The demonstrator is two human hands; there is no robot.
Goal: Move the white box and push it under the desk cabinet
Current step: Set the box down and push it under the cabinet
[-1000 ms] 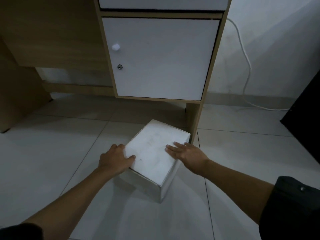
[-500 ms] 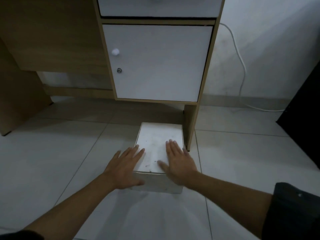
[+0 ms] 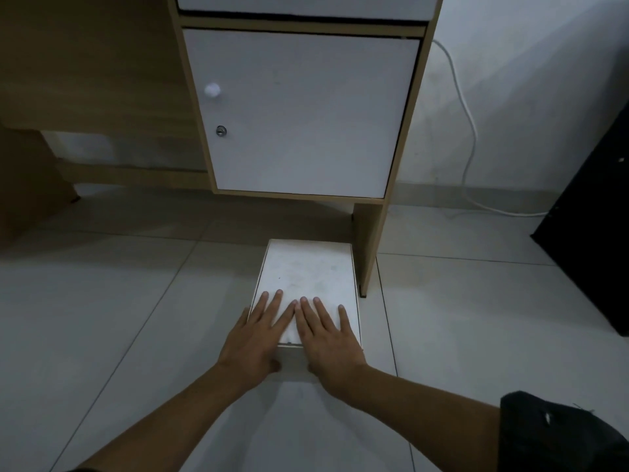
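Observation:
The white box [image 3: 308, 272] lies on the tiled floor, squared up with the desk cabinet [image 3: 299, 110] and right beside the cabinet's wooden side leg [image 3: 371, 243]. Its far edge sits in the shadow at the front of the gap below the cabinet. My left hand [image 3: 260, 330] and my right hand [image 3: 326, 333] rest flat on the near end of the box top, fingers spread and pointing forward, side by side and almost touching. Neither hand grips the box; the palms hang over its near edge.
The cabinet has a white door with a round knob [image 3: 212, 90] and a lock [image 3: 221, 131]. A white cable [image 3: 471, 137] runs down the wall to the floor at right. A black object [image 3: 592, 226] stands at far right. Another wooden desk leg [image 3: 30, 185] is at left.
The box has turned from a skewed angle to square with the cabinet and slid forward towards the gap. Both hands moved from its sides onto the near end of its top, closer together.

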